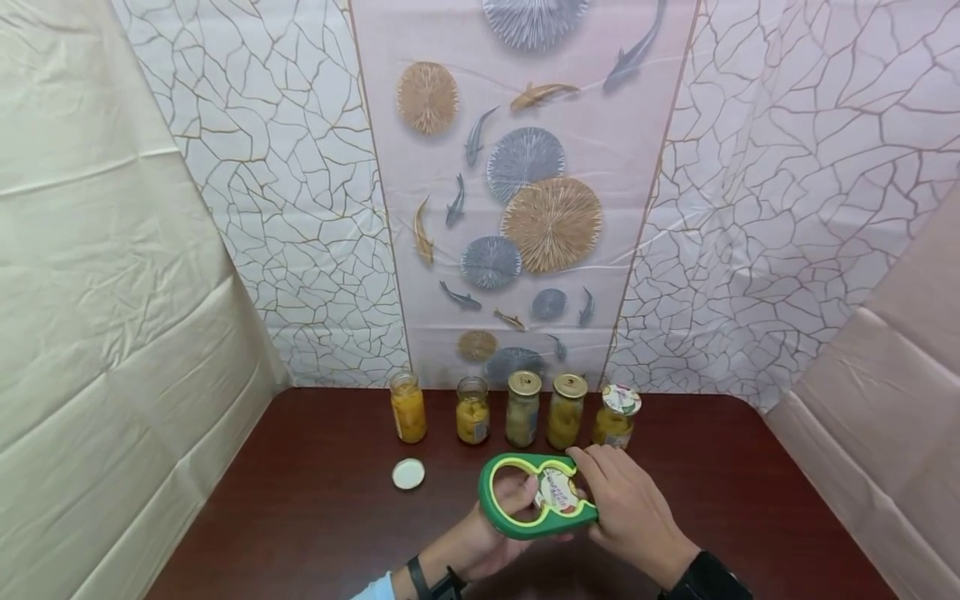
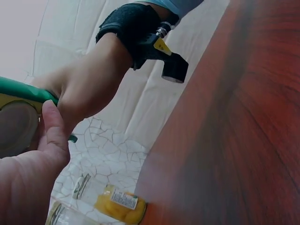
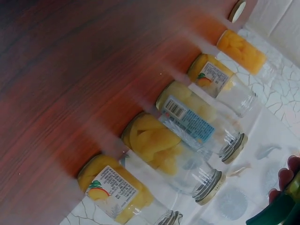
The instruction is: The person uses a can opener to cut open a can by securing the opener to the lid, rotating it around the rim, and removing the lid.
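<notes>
A green jar opener [image 1: 517, 530] with lime-yellow inner rings is held up over the near part of the table. My right hand [image 1: 630, 504] grips its right end. Within the smaller ring shows a jar lid [image 1: 557, 490] with printed lettering. From below, my left hand [image 1: 483, 537] holds that lid, its thumb seen through the larger ring. The left wrist view shows the lid's greyish underside [image 2: 18, 126] beside the left thumb. In the right wrist view only an end of the opener [image 3: 274, 213] appears, with some fingertips next to it.
A row of fruit jars stands at the back: an uncapped orange-filled jar [image 1: 408, 412], an uncapped yellow one [image 1: 472, 415], two gold-lidded jars [image 1: 522, 412] [image 1: 566, 412], and one with a patterned lid [image 1: 621, 400]. A loose lid [image 1: 408, 473] lies on the dark red table [image 1: 300, 500].
</notes>
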Motion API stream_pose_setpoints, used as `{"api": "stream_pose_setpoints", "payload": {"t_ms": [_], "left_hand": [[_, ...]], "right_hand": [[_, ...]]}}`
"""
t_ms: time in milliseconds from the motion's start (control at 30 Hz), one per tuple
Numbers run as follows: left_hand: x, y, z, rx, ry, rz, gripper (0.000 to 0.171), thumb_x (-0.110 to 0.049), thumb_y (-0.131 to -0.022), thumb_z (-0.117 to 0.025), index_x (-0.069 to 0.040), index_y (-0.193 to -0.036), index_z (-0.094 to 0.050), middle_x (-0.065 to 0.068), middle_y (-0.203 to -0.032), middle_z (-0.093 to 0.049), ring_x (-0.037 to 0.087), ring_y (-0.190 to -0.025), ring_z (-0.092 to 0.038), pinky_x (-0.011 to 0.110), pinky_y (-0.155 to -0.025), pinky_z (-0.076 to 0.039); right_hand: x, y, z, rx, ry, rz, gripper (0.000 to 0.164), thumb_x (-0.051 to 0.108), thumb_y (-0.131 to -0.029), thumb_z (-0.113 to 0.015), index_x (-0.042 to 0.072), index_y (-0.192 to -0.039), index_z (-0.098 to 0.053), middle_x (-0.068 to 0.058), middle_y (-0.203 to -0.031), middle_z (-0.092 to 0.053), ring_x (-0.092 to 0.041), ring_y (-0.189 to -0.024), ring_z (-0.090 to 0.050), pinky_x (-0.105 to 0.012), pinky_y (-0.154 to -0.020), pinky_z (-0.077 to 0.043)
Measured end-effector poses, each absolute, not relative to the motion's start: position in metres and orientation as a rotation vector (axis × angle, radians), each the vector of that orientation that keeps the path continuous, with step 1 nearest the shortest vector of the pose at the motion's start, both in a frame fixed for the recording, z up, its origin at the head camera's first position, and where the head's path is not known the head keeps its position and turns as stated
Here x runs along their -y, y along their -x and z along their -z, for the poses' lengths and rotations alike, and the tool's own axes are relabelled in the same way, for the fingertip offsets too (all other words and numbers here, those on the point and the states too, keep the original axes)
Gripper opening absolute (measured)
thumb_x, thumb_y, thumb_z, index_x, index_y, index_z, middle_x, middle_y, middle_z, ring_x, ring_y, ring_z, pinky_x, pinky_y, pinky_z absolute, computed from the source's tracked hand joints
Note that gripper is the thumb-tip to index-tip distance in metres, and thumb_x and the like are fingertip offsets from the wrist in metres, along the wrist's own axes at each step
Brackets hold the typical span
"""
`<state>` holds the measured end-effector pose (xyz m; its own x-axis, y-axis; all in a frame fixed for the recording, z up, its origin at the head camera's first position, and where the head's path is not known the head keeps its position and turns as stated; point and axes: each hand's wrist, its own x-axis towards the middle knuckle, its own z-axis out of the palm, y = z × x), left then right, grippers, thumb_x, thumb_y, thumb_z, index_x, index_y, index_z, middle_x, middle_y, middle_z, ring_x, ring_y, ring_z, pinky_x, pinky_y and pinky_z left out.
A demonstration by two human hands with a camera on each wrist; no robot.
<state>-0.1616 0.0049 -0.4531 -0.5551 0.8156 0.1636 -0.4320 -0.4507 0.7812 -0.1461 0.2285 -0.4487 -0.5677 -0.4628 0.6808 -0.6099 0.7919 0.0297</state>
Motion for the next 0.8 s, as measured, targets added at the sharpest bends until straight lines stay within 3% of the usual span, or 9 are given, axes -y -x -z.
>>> {"api": "stream_pose_setpoints", "payload": {"t_ms": [67, 133, 233, 300, 367, 433, 500, 600, 800], "left_hand": [[-0.006, 0.161, 0.454, -0.897, -0.674, -2.065, 0.057, -0.037, -0.112, -0.04, 0.003, -0.153, -0.037, 0.011, -0.137, -0.061, 0.021, -0.124, -0.061, 0.035, -0.1, -0.054], [-0.006, 0.16, 0.454, -0.898, -0.662, -2.071, 0.057, -0.038, -0.111, -0.041, 0.002, -0.153, -0.038, 0.011, -0.138, -0.06, 0.022, -0.124, -0.061, 0.036, -0.101, -0.054], [-0.007, 0.159, 0.453, -0.915, -0.652, -2.074, 0.058, -0.039, -0.111, -0.041, 0.001, -0.153, -0.039, 0.012, -0.14, -0.059, 0.022, -0.125, -0.06, 0.037, -0.102, -0.054], [-0.008, 0.159, 0.452, -0.933, -0.658, -2.069, 0.059, -0.041, -0.111, -0.04, 0.002, -0.152, -0.039, 0.013, -0.141, -0.058, 0.022, -0.126, -0.06, 0.037, -0.102, -0.053], [-0.009, 0.159, 0.45, -0.954, -0.662, -2.063, 0.062, -0.042, -0.111, -0.038, 0.003, -0.152, -0.038, 0.014, -0.143, -0.057, 0.021, -0.126, -0.06, 0.036, -0.103, -0.053], [-0.01, 0.159, 0.45, -0.969, -0.661, -2.059, 0.064, -0.044, -0.11, -0.037, 0.003, -0.153, -0.037, 0.015, -0.145, -0.055, 0.021, -0.128, -0.059, 0.035, -0.104, -0.052], [-0.012, 0.159, 0.449, -0.99, -0.655, -2.06, 0.066, -0.046, -0.11, -0.037, 0.003, -0.154, -0.036, 0.016, -0.148, -0.053, 0.021, -0.13, -0.057, 0.036, -0.106, -0.05], [-0.013, 0.16, 0.449, -0.999, -0.645, -2.071, 0.065, -0.047, -0.11, -0.038, 0.002, -0.154, -0.037, 0.015, -0.15, -0.051, 0.023, -0.132, -0.055, 0.037, -0.108, -0.048], [-0.013, 0.161, 0.46, -0.933, -0.714, -2.146, 0.059, -0.036, -0.111, -0.043, 0.001, -0.156, -0.033, 0.019, -0.155, -0.043, 0.029, -0.137, -0.05, 0.046, -0.112, -0.044]], "right_hand": [[-0.228, 0.145, 0.449, 2.282, -0.779, -0.278, 0.052, 0.009, -0.075, -0.065, 0.0, -0.126, -0.062, -0.006, -0.102, -0.062, -0.02, -0.086, -0.057, -0.044, -0.073, -0.053], [-0.228, 0.142, 0.45, 2.28, -0.762, -0.302, 0.054, 0.011, -0.076, -0.068, 0.001, -0.128, -0.061, -0.007, -0.105, -0.064, -0.022, -0.09, -0.06, -0.045, -0.075, -0.055], [-0.228, 0.138, 0.452, 2.254, -0.739, -0.334, 0.042, 0.026, -0.092, -0.057, 0.0, -0.126, -0.058, -0.011, -0.108, -0.064, -0.025, -0.094, -0.062, -0.046, -0.076, -0.055], [-0.229, 0.136, 0.452, 2.235, -0.74, -0.36, 0.038, 0.03, -0.097, -0.044, 0.001, -0.118, -0.058, -0.012, -0.108, -0.063, -0.026, -0.095, -0.062, -0.046, -0.076, -0.055], [-0.229, 0.137, 0.452, 2.235, -0.745, -0.362, 0.023, 0.024, -0.094, -0.047, 0.006, -0.105, -0.057, -0.009, -0.104, -0.062, -0.023, -0.091, -0.06, -0.043, -0.073, -0.053], [-0.229, 0.138, 0.451, 2.257, -0.752, -0.363, 0.013, 0.013, -0.084, -0.057, 0.01, -0.096, -0.054, -0.006, -0.101, -0.06, -0.02, -0.088, -0.056, -0.04, -0.071, -0.05], [-0.227, 0.138, 0.45, 2.279, -0.753, -0.355, 0.024, 0.004, -0.071, -0.059, 0.013, -0.091, -0.05, -0.003, -0.098, -0.058, -0.018, -0.086, -0.053, -0.038, -0.069, -0.046], [-0.226, 0.138, 0.448, 2.29, -0.737, -0.332, 0.037, 0.0, -0.061, -0.065, 0.013, -0.093, -0.052, -0.002, -0.099, -0.058, -0.017, -0.086, -0.053, -0.038, -0.07, -0.049], [-0.231, 0.138, 0.448, 2.286, -0.678, -0.382, 0.047, -0.007, -0.053, -0.057, 0.012, -0.097, -0.055, 0.004, -0.089, -0.049, -0.013, -0.079, -0.043, -0.033, -0.065, -0.038]]}}
